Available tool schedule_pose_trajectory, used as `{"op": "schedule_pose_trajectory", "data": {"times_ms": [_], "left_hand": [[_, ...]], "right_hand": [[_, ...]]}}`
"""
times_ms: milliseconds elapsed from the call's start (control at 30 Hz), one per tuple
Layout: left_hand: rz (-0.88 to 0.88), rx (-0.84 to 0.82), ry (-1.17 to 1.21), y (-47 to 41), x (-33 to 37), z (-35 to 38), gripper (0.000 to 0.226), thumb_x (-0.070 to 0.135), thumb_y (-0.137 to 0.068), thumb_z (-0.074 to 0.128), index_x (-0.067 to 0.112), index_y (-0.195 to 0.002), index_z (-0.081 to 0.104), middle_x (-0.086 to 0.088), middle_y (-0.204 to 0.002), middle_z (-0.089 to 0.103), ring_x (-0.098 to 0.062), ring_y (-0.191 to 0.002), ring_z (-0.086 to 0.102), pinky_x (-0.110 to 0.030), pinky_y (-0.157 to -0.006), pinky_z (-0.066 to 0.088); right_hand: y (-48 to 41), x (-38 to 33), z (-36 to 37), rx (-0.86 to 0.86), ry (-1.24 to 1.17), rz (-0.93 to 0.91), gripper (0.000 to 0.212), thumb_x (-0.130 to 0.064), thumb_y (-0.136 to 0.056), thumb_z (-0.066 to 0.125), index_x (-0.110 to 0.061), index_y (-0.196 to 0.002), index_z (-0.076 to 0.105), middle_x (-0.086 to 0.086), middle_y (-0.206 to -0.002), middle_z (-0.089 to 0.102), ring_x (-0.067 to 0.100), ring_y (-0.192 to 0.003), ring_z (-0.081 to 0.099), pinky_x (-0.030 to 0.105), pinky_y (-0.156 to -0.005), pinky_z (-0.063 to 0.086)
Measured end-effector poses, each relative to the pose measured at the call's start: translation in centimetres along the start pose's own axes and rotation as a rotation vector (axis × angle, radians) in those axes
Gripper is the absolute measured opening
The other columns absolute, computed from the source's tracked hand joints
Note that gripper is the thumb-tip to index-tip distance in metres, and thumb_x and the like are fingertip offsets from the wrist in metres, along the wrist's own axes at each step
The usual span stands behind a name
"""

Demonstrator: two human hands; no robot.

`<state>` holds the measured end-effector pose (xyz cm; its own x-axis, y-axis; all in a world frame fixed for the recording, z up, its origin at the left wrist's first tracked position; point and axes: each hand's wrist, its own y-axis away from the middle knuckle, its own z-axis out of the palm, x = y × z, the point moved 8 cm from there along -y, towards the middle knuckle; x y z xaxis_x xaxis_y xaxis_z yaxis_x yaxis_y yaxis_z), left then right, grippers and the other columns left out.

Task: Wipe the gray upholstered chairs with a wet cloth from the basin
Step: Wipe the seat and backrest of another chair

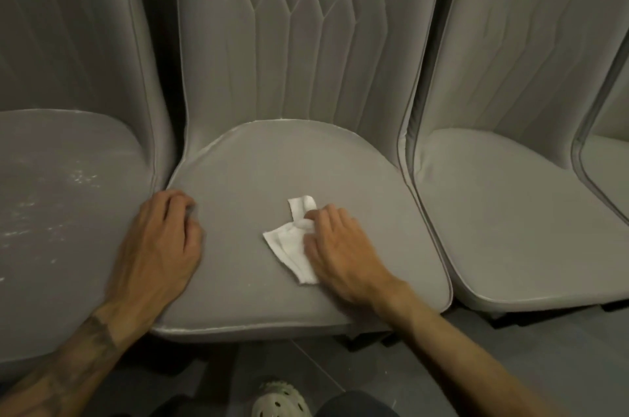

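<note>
right hand (340, 248) pressing white cloth (295, 243), cloth long axis diagonal on seat (258, 164)

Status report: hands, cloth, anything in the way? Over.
Left hand resting on middle seat, left edge, holding nothing. Right hand pressing white cloth flat on that seat. Nothing in the way.

bare forearms (476, 348) - dark tattoo (90, 348) along the left one; pale clog (280, 399) with round holes on one foot - dark trouser leg (354, 406) beside it.
</note>
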<state>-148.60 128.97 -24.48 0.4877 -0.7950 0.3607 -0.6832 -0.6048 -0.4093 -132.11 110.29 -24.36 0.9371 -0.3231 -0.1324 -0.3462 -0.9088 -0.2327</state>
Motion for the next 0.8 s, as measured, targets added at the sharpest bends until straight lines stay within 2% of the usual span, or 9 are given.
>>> {"op": "schedule_pose_trajectory", "data": {"times_ms": [67,200,267,333,400,467,567,633,800], "left_hand": [[-0.006,0.004,-0.001,0.0,0.1,-0.1,0.027,0.02,-0.096,0.045,0.003,-0.111,0.059,-0.02,-0.116,0.056,-0.042,-0.101,0.056,-0.056,-0.091,0.05],[-0.01,0.004,-0.016,0.0,0.3,-0.3,0.025,0.02,-0.096,0.044,0.004,-0.11,0.058,-0.02,-0.115,0.056,-0.042,-0.1,0.055,-0.056,-0.09,0.049],[-0.012,0.001,-0.015,0.1,0.3,-0.3,0.025,0.02,-0.096,0.044,0.004,-0.11,0.057,-0.019,-0.116,0.056,-0.042,-0.099,0.055,-0.056,-0.089,0.049],[-0.018,0.001,-0.011,0.2,0.3,-0.3,0.025,0.02,-0.096,0.044,0.005,-0.11,0.057,-0.018,-0.116,0.055,-0.04,-0.099,0.054,-0.055,-0.088,0.049],[-0.018,0.003,-0.01,0.2,0.3,-0.3,0.025,0.021,-0.096,0.044,0.005,-0.11,0.057,-0.018,-0.115,0.055,-0.04,-0.098,0.054,-0.055,-0.087,0.049],[-0.02,0.003,-0.013,0.2,0.2,-0.3,0.025,0.021,-0.097,0.044,0.005,-0.11,0.057,-0.018,-0.116,0.055,-0.04,-0.099,0.055,-0.055,-0.088,0.049],[-0.023,0.001,-0.019,0.1,0.1,-0.3,0.026,0.023,-0.097,0.043,0.006,-0.11,0.057,-0.018,-0.116,0.055,-0.04,-0.1,0.055,-0.055,-0.089,0.049],[-0.032,0.003,-0.014,0.1,0.0,-0.3,0.025,0.023,-0.097,0.043,0.007,-0.11,0.057,-0.017,-0.115,0.055,-0.039,-0.101,0.054,-0.054,-0.09,0.048],[-0.025,-0.008,-0.013,0.1,0.2,-0.4,0.024,0.021,-0.097,0.043,0.006,-0.11,0.056,-0.018,-0.114,0.055,-0.038,-0.1,0.054,-0.053,-0.09,0.048]], "right_hand": [[0.5,4.0,-1.4,-0.022,0.066,0.064,0.029,-0.025,-0.103,0.04,-0.007,-0.123,0.052,0.011,-0.11,0.054,0.03,-0.094,0.049,0.044,-0.083,0.04],[3.1,10.0,-3.6,0.058,0.211,0.41,0.028,-0.021,-0.1,0.035,-0.004,-0.113,0.054,0.016,-0.105,0.053,0.035,-0.092,0.051,0.047,-0.082,0.04],[2.6,5.6,-1.8,0.036,0.157,0.33,0.035,-0.028,-0.098,0.027,-0.009,-0.114,0.052,0.01,-0.105,0.052,0.029,-0.089,0.047,0.043,-0.078,0.038],[2.4,0.5,-0.2,0.028,0.018,0.159,0.031,-0.031,-0.099,0.031,-0.014,-0.116,0.05,0.005,-0.104,0.051,0.024,-0.085,0.045,0.039,-0.075,0.039],[2.8,-0.1,-0.5,0.013,-0.026,0.06,0.025,-0.029,-0.101,0.038,-0.016,-0.119,0.049,0.003,-0.105,0.051,0.023,-0.086,0.047,0.038,-0.077,0.042],[3.5,3.8,-1.9,0.009,0.03,0.13,0.024,-0.025,-0.101,0.044,-0.012,-0.119,0.052,0.007,-0.106,0.052,0.027,-0.09,0.049,0.044,-0.081,0.043],[5.7,9.8,-4.4,0.077,0.141,0.4,0.019,-0.016,-0.099,0.045,-0.003,-0.107,0.055,0.016,-0.099,0.053,0.037,-0.086,0.052,0.048,-0.078,0.044],[6.3,7.7,-4.2,0.127,0.186,0.456,0.02,-0.018,-0.096,0.042,-0.005,-0.102,0.055,0.014,-0.094,0.052,0.034,-0.081,0.049,0.045,-0.073,0.04],[2.5,-4.8,-0.2,0.062,-0.005,0.039,0.024,-0.024,-0.1,0.041,-0.013,-0.116,0.055,0.005,-0.101,0.052,0.023,-0.086,0.045,0.039,-0.075,0.038]]}}
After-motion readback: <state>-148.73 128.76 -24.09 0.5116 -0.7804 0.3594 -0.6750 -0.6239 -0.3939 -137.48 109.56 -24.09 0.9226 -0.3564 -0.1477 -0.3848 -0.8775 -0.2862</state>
